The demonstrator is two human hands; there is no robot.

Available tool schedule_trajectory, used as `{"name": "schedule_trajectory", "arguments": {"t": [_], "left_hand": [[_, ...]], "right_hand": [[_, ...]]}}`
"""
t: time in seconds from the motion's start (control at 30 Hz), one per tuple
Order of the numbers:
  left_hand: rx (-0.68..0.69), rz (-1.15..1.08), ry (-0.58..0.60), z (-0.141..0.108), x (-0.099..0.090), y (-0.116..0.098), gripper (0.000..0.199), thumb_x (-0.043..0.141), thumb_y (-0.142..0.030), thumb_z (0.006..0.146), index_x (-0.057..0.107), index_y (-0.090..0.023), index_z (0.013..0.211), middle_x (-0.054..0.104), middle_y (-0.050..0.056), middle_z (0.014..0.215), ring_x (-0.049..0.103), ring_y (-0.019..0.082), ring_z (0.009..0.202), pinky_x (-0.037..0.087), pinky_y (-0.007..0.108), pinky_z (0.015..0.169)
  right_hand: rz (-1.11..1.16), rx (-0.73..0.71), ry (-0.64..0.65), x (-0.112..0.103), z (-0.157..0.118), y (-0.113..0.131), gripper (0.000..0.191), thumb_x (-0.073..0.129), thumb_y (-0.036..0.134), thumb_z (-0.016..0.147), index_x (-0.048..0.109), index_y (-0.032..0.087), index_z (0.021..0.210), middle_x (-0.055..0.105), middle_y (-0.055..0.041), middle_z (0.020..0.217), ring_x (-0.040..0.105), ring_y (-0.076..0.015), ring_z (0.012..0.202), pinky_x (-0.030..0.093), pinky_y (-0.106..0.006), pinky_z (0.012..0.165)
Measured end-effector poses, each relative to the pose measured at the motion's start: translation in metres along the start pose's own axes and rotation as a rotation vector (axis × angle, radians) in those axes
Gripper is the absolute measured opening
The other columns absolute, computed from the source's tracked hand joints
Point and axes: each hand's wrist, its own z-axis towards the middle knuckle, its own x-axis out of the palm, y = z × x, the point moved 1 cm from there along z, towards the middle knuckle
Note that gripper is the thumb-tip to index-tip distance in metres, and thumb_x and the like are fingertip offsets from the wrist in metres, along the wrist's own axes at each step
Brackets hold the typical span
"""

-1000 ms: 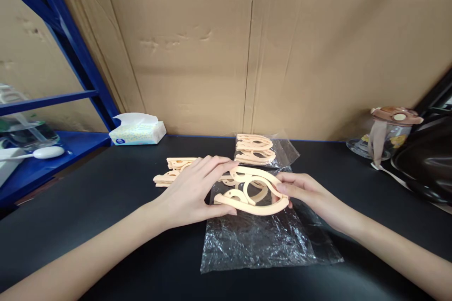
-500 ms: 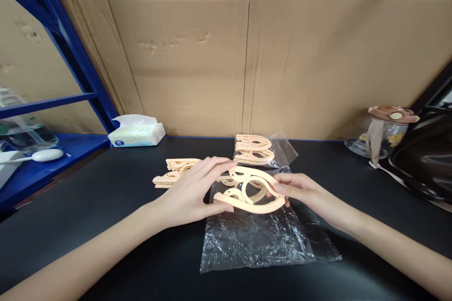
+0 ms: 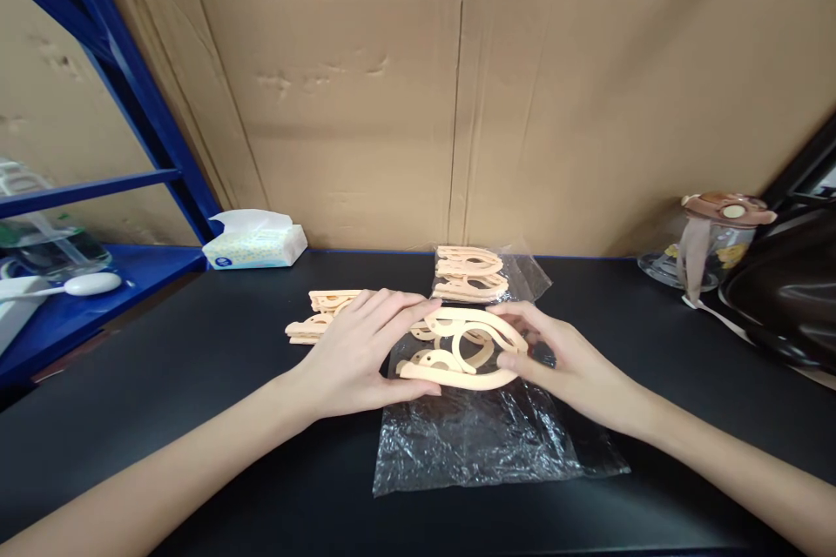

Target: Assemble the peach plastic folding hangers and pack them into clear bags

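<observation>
A cream-coloured folding hanger [image 3: 470, 380], folded up, is held above a clear plastic bag [image 3: 483, 448] lying flat on the black table. My left hand [image 3: 362, 357] spans its left end, fingers on the far edge and thumb on the near edge. Around the right end, my right hand [image 3: 565, 357] closes with its thumb on top. More cream hanger parts show beneath the held one; how many is unclear. Left of my left hand, partly covered by it, lie further folded hangers [image 3: 310, 329]. Behind, folded hangers [image 3: 470, 285] rest in another clear bag.
A tissue pack [image 3: 254, 239] stands at the back left, by a blue metal frame [image 3: 147, 117]. On the right are a clear bottle with a brown lid [image 3: 728, 211] and a black bag [image 3: 784, 296]. Cardboard [image 3: 340, 104] walls off the table's back edge.
My right hand has shifted its grip: its fingers now reach over the hanger's far edge and its thumb lies on the right end. My left hand has barely moved.
</observation>
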Motion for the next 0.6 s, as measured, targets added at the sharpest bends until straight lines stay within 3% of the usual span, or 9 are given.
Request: {"name": "schedule_trajectory", "arguments": {"t": [0.1, 0.17, 0.37, 0.5, 0.6], "left_hand": [[-0.017, -0.019, -0.062, 0.0, 0.002, -0.007, 0.073, 0.058, -0.062, 0.077, 0.041, -0.021, 0.134, 0.056, 0.01, 0.122, 0.053, 0.028, 0.105, 0.042, 0.042, 0.088], [-0.025, -0.026, -0.093, 0.0, 0.003, -0.014, 0.073, 0.059, -0.062, 0.076, 0.042, -0.02, 0.133, 0.056, 0.011, 0.122, 0.053, 0.028, 0.104, 0.042, 0.042, 0.088], [-0.036, -0.095, -0.07, 0.002, 0.003, -0.024, 0.08, 0.06, -0.064, 0.074, 0.035, -0.022, 0.137, 0.052, 0.011, 0.127, 0.052, 0.029, 0.11, 0.042, 0.044, 0.092], [-0.078, -0.221, 0.075, 0.003, 0.0, -0.018, 0.075, 0.056, -0.05, 0.085, 0.018, -0.025, 0.145, 0.034, 0.011, 0.144, 0.039, 0.029, 0.127, 0.038, 0.046, 0.101], [-0.044, -0.272, 0.181, 0.003, -0.001, -0.012, 0.052, 0.049, -0.033, 0.091, 0.031, -0.028, 0.14, 0.036, 0.007, 0.144, 0.038, 0.024, 0.129, 0.036, 0.043, 0.105]], "right_hand": [[-0.36, -0.189, -0.072, 0.003, -0.006, 0.004, 0.06, 0.063, 0.045, 0.08, 0.039, 0.029, 0.132, 0.05, -0.0059, 0.129, 0.051, -0.0235, 0.114, 0.045, -0.042, 0.095], [-0.538, -0.273, -0.077, 0.006, -0.009, 0.007, 0.072, 0.067, 0.048, 0.075, 0.033, 0.029, 0.136, 0.044, -0.0076, 0.135, 0.045, -0.0269, 0.122, 0.043, -0.045, 0.099], [-0.678, -0.329, -0.088, 0.007, -0.014, 0.016, 0.071, 0.064, 0.042, 0.078, 0.03, 0.027, 0.138, 0.045, -0.009, 0.136, 0.044, -0.0278, 0.123, 0.044, -0.046, 0.097], [-0.67, -0.284, -0.06, -0.022, -0.011, 0.014, 0.077, 0.065, 0.034, 0.076, 0.025, 0.03, 0.142, 0.043, -0.0064, 0.14, 0.042, -0.028, 0.126, 0.039, -0.049, 0.103], [-0.699, -0.196, -0.015, -0.061, -0.011, 0.002, 0.078, 0.067, 0.036, 0.074, 0.028, 0.031, 0.141, 0.045, -0.0074, 0.138, 0.046, -0.0307, 0.122, 0.043, -0.049, 0.098]]}}
